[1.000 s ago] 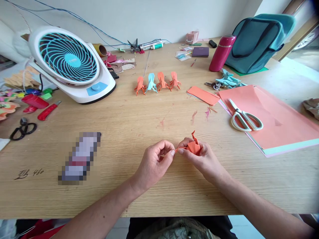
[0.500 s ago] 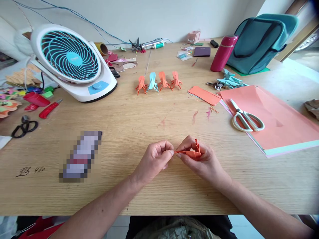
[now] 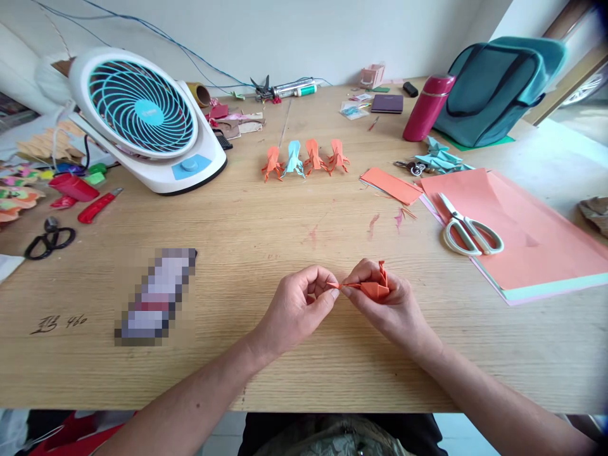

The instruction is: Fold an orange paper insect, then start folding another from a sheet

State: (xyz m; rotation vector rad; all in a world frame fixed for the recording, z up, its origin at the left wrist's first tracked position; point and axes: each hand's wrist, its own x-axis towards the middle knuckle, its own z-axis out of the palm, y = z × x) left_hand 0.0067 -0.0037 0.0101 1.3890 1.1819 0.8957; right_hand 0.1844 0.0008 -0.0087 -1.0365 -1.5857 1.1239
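Note:
My right hand (image 3: pixel 387 303) is closed round an orange folded-paper figure (image 3: pixel 375 290), its body between thumb and fingers. One thin twisted leg of the figure sticks up beside the index finger. Another thin leg stretches left, and my left hand (image 3: pixel 306 304) pinches it near its tip between thumb and forefinger. Both hands are just above the table, their fingertips almost touching. Farther back stands a row of several similar folded-paper figures (image 3: pixel 312 156), mostly orange, one of them light blue (image 3: pixel 293 158).
Scissors (image 3: pixel 468 228) lie on large orange paper sheets (image 3: pixel 546 234) at right, near cut orange strips (image 3: pixel 392 185). A blurred-out flat object (image 3: pixel 156 301) lies at left. Behind are a white fan (image 3: pixel 142 114), a pink flask (image 3: pixel 429 107) and a teal bag (image 3: pixel 494 95).
My left fingers have shifted slightly along the thin leg, and its pointed tip now shows above the thumb. My right hand keeps its hold on the figure. The view has tilted a little.

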